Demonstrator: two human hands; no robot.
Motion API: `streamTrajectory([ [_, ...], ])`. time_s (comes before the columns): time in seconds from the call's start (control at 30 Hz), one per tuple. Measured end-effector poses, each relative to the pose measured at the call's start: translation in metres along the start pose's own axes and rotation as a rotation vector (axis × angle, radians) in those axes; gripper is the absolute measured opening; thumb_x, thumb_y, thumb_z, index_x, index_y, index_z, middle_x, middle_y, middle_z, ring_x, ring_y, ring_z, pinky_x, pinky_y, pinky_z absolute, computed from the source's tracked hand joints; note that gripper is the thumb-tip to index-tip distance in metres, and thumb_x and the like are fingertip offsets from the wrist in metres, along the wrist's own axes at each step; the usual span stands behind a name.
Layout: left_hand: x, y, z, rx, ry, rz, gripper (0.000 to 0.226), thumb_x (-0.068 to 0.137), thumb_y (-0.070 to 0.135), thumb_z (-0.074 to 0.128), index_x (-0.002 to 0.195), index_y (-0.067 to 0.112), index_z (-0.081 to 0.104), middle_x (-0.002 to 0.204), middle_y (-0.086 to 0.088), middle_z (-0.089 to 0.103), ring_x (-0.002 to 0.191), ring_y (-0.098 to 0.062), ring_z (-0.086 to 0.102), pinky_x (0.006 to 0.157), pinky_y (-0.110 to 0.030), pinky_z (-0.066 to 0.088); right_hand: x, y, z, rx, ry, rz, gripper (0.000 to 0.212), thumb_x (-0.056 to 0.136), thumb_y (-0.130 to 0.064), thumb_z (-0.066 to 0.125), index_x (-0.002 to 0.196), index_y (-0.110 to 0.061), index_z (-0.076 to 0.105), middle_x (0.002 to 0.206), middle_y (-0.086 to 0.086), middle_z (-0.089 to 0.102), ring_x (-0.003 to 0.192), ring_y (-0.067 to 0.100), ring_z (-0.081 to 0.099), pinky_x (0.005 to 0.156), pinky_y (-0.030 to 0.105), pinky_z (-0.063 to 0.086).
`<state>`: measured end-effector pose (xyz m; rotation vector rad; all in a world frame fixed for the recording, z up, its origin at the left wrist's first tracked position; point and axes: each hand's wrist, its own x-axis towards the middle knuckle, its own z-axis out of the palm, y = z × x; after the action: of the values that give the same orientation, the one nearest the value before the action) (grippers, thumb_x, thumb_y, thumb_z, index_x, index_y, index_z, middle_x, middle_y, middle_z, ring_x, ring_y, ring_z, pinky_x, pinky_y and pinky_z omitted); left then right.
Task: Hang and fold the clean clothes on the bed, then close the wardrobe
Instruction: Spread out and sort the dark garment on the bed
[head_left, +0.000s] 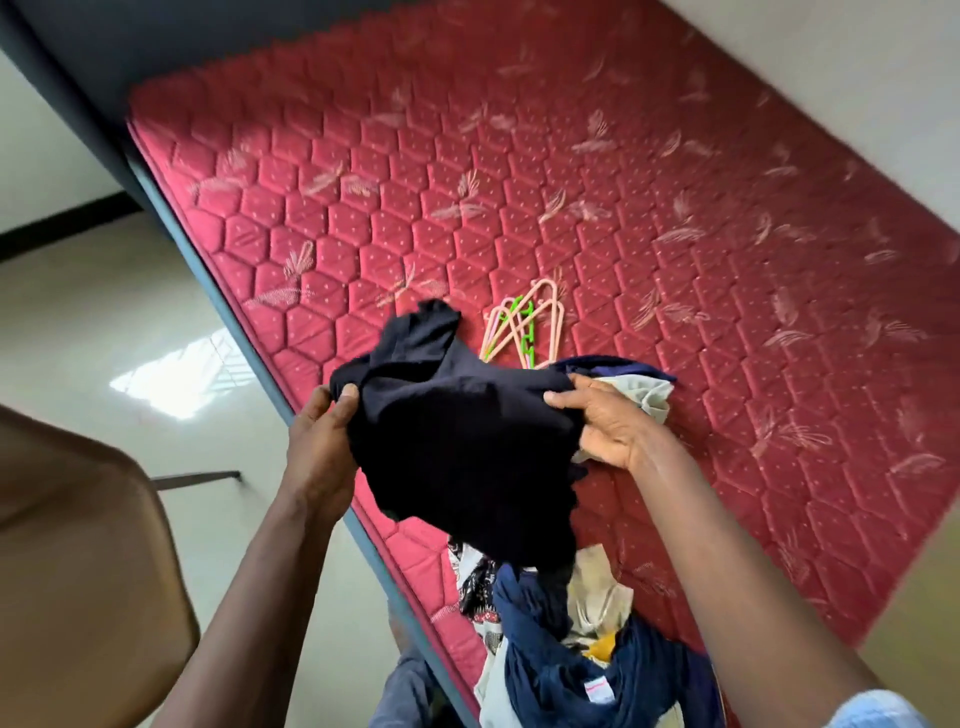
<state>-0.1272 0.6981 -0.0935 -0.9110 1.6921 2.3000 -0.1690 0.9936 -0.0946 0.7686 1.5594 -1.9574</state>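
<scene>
My left hand (318, 447) grips one edge of a black garment (457, 441), thumb on top and fingers curled underneath. My right hand (602, 422) pinches the opposite edge, thumb pressed over the cloth. Between them the garment hangs bunched and creased above the near side of the bed, with a loose fold sticking up at its far end.

Directly below it, near my body, the rest of the clothes pile (561, 660) lies on the mattress: a navy piece with a small white label, a black-and-white patterned piece (475, 577), something pale and a bit of yellow. Just behind my right hand sits a crumpled pale cloth (652, 397) with a dark blue one under it.

Beyond the black garment, a small bunch of plastic hangers (524, 327) lies flat on the mattress, most of them pink and one green.

The red quilted mattress (675, 208), with a hexagon pattern and pale feather motifs, sits in a blue-grey bed frame (218, 280). To my left is a glossy pale tiled floor (104, 322), and a brown panel (78, 545) whose kind I cannot tell.
</scene>
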Motion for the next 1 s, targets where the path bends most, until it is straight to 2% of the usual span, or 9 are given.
streamTrajectory([
  [0.1, -0.029, 0.033, 0.004, 0.161, -0.036, 0.096, 0.016, 0.111, 0.022, 0.048, 0.113, 0.016, 0.062, 0.099, -0.001, 0.072, 0.086, -0.013, 0.068, 0.07, -0.026, 0.054, -0.044, -0.004, -0.003, -0.301, -0.037, 0.161, 0.044, 0.098, -0.008, 0.064, 0.141, -0.012, 0.054, 0.13, 0.01, 0.068, 0.106, 0.023, 0.07, 0.086, 0.033, 0.058],
  [0.2, -0.048, 0.059, 0.004, 0.371, -0.05, 0.16, 0.012, 0.107, 0.022, 0.054, 0.102, 0.02, 0.064, 0.099, -0.004, 0.069, 0.091, -0.02, 0.065, 0.077, -0.032, 0.051, -0.083, -0.01, -0.01, -0.498, -0.065, 0.155, 0.031, 0.098, -0.012, 0.066, 0.128, -0.009, 0.059, 0.123, 0.013, 0.069, 0.1, 0.022, 0.069, 0.084, 0.032, 0.053],
  [0.37, -0.081, 0.119, 0.007, 0.356, -0.141, 0.241, 0.011, 0.099, 0.018, 0.069, 0.096, 0.008, 0.074, 0.084, -0.01, 0.068, 0.072, -0.021, 0.06, 0.057, -0.022, 0.047, -0.16, -0.052, -0.021, 0.07, -0.078, -0.091, 0.028, 0.088, 0.0, 0.071, 0.114, -0.009, 0.064, 0.095, 0.008, 0.075, 0.082, 0.019, 0.073, 0.072, 0.033, 0.062],
  [0.43, -0.099, 0.141, 0.012, 0.291, -0.156, 0.267, 0.011, 0.095, 0.016, 0.074, 0.094, 0.005, 0.076, 0.08, -0.009, 0.071, 0.065, -0.017, 0.063, 0.055, -0.021, 0.05, -0.188, -0.063, -0.022, 0.172, -0.126, -0.185, 0.034, 0.08, -0.003, 0.074, 0.111, -0.013, 0.065, 0.093, 0.004, 0.075, 0.081, 0.016, 0.074, 0.073, 0.03, 0.062],
  [0.6, -0.132, 0.174, 0.025, 0.272, -0.204, 0.303, 0.017, 0.098, 0.016, 0.07, 0.082, 0.012, 0.074, 0.079, -0.006, 0.069, 0.068, -0.017, 0.062, 0.063, -0.025, 0.054, -0.232, -0.068, -0.015, 0.308, -0.127, -0.208, 0.03, 0.086, 0.002, 0.067, 0.109, -0.018, 0.064, 0.083, -0.001, 0.07, 0.068, 0.011, 0.072, 0.061, 0.026, 0.06],
  [0.7, -0.15, 0.182, 0.03, 0.223, -0.273, 0.376, 0.021, 0.103, 0.019, 0.063, 0.085, 0.016, 0.073, 0.082, -0.003, 0.068, 0.072, -0.016, 0.063, 0.069, -0.027, 0.053, -0.252, -0.067, -0.024, 0.46, -0.126, -0.368, 0.023, 0.091, -0.001, 0.064, 0.104, -0.02, 0.067, 0.083, -0.003, 0.062, 0.068, 0.008, 0.068, 0.065, 0.026, 0.061],
  [0.77, -0.163, 0.182, 0.035, 0.16, -0.322, 0.405, 0.016, 0.106, 0.02, 0.059, 0.095, 0.018, 0.071, 0.085, 0.0, 0.069, 0.073, -0.012, 0.064, 0.07, -0.026, 0.054, -0.262, -0.059, -0.022, 0.458, -0.165, -0.407, 0.023, 0.091, -0.004, 0.064, 0.108, -0.019, 0.067, 0.091, -0.002, 0.071, 0.078, 0.012, 0.072, 0.072, 0.029, 0.062],
  [0.87, -0.173, 0.179, 0.047, 0.236, -0.32, 0.338, 0.009, 0.104, 0.019, 0.062, 0.099, 0.014, 0.068, 0.085, 0.0, 0.069, 0.074, -0.012, 0.065, 0.067, -0.025, 0.055, -0.263, -0.036, -0.008, 0.244, -0.245, -0.253, 0.043, 0.091, 0.001, 0.063, 0.133, -0.01, 0.064, 0.118, 0.013, 0.074, 0.097, 0.023, 0.073, 0.078, 0.033, 0.062],
  [1.0, -0.176, 0.173, 0.055, 0.282, -0.228, 0.293, 0.011, 0.101, 0.017, 0.067, 0.094, 0.008, 0.069, 0.081, -0.005, 0.068, 0.068, -0.014, 0.068, 0.058, -0.024, 0.057, -0.275, -0.031, -0.018, 0.237, -0.089, -0.301, 0.049, 0.091, 0.006, 0.063, 0.128, -0.025, 0.07, 0.1, 0.011, 0.076, 0.085, 0.02, 0.073, 0.067, 0.03, 0.061],
])
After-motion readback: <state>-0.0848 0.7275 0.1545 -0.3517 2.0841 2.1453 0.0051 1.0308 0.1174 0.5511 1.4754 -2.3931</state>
